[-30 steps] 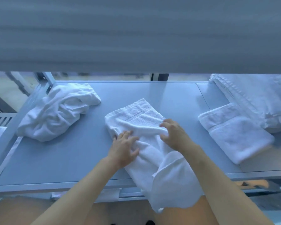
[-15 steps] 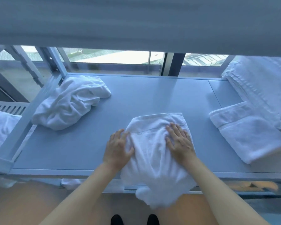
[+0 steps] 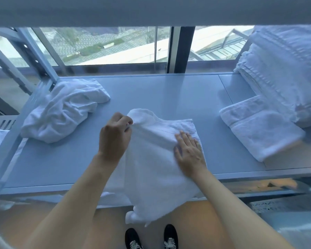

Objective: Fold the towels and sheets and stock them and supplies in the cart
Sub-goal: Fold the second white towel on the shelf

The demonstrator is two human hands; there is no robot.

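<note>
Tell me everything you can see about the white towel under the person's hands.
The towel is white terry cloth, soft and thick-looking, with a woven band near its far edge. It lies partly folded on the grey shelf, its near end hanging over the front edge toward the floor. The left hand pinches and lifts its far left corner, while the right hand lies flat on it, fingers straight, pressing it down.

Cool, bluish daylight enters through the window (image 3: 115, 45) at the top, lighting the scene evenly with soft shadows. Wide-angle distortion bends the edges, and the right side smears with motion blur.
</note>
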